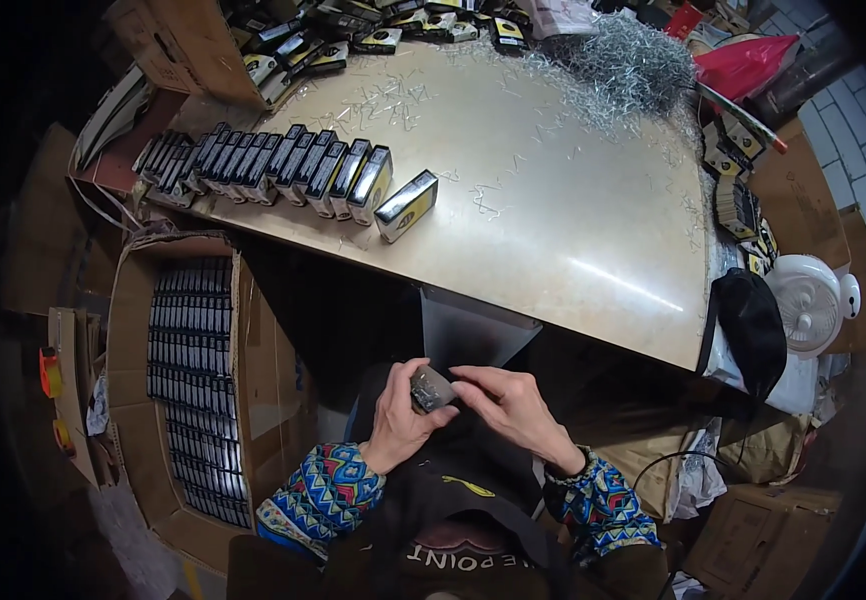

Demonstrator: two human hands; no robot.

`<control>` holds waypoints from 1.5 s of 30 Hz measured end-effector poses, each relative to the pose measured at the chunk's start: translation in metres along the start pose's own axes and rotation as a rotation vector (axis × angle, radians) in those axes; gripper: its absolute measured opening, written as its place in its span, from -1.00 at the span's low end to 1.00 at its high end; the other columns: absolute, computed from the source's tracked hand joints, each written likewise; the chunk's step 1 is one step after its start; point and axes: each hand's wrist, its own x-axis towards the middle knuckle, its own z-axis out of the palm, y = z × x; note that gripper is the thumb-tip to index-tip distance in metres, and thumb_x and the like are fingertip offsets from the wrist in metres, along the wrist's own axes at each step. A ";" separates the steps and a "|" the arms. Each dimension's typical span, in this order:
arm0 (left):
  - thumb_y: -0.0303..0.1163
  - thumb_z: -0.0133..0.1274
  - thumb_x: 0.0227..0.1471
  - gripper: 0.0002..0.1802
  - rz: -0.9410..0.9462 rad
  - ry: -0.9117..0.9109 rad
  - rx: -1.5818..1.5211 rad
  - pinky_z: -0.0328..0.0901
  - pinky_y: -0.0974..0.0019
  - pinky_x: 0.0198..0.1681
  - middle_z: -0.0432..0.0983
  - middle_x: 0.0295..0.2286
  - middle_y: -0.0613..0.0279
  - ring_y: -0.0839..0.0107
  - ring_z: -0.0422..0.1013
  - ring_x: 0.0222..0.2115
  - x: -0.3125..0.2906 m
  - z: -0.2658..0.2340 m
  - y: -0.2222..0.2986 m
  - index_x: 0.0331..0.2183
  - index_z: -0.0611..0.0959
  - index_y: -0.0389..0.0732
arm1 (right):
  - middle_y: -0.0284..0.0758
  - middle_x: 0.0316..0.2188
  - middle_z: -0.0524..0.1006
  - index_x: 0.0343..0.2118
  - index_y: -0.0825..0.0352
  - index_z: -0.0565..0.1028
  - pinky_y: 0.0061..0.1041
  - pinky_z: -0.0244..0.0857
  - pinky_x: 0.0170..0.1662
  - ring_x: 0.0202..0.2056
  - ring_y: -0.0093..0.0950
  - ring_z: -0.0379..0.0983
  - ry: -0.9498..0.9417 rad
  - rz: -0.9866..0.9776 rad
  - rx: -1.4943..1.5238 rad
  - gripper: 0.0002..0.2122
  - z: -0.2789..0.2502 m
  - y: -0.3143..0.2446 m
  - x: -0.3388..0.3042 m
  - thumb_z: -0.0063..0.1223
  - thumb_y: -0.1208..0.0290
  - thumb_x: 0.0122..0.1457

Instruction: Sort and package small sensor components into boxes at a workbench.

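Observation:
Over my lap, my left hand (399, 418) is closed round a small box (435, 389) with a greyish face and a darker speckled side. The left fingers wrap its far side and the thumb lies along its near edge. My right hand (519, 408) meets the box's right edge with bent, closed fingertips; exactly what they pinch there is too small to make out. On the table (573, 230) beyond, one black-and-yellow box (407, 207) leans apart from a row of similar upright boxes (283, 165).
A carton (133, 400) at left holds tightly packed dark boxes (193, 380). Along the table's far side lie loose boxes (378, 40) and a heap of thin metal wire pieces (623, 70). A white fan (803, 305) and a black cloth item (750, 325) stand at right.

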 end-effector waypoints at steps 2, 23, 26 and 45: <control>-0.05 0.37 -0.20 -0.07 0.170 -0.022 0.093 0.32 0.17 -0.11 0.32 -0.11 -0.07 0.05 0.36 -0.13 0.011 0.002 0.015 0.10 0.29 -0.27 | -0.12 -0.41 0.58 -0.24 0.42 0.56 -0.43 0.41 -0.36 -0.39 -0.23 0.56 -0.059 -0.046 -0.079 -0.85 -0.005 -0.003 0.005 0.11 0.52 0.12; -0.42 0.34 -0.27 -0.23 0.311 0.167 0.263 0.41 0.15 -0.22 0.39 -0.18 -0.02 -0.04 0.45 -0.23 0.048 0.012 0.037 -0.01 0.30 -0.20 | -0.15 -0.10 0.56 -0.08 0.43 0.54 -0.53 0.42 -0.09 -0.14 -0.44 0.54 0.357 -0.004 0.324 -0.69 0.010 -0.014 0.012 0.21 0.58 0.06; -0.44 0.31 -0.25 -0.23 0.225 0.245 0.224 0.40 0.12 -0.23 0.41 -0.18 -0.07 -0.05 0.45 -0.23 0.053 0.015 0.051 0.03 0.33 -0.26 | -0.19 -0.14 0.59 -0.10 0.43 0.56 -0.59 0.43 -0.11 -0.16 -0.52 0.53 0.280 -0.116 0.310 -0.73 0.007 0.005 0.011 0.18 0.60 0.10; -0.47 0.23 -0.16 -0.46 0.160 0.186 0.217 0.34 0.06 -0.37 0.42 -0.35 -0.07 -0.09 0.42 -0.38 0.054 0.017 0.049 -0.14 0.33 -0.28 | -0.07 -0.28 0.60 -0.29 0.49 0.56 -0.49 0.47 -0.29 -0.37 -0.31 0.59 0.465 -0.418 -0.227 -0.80 0.011 -0.017 0.018 0.24 0.64 -0.02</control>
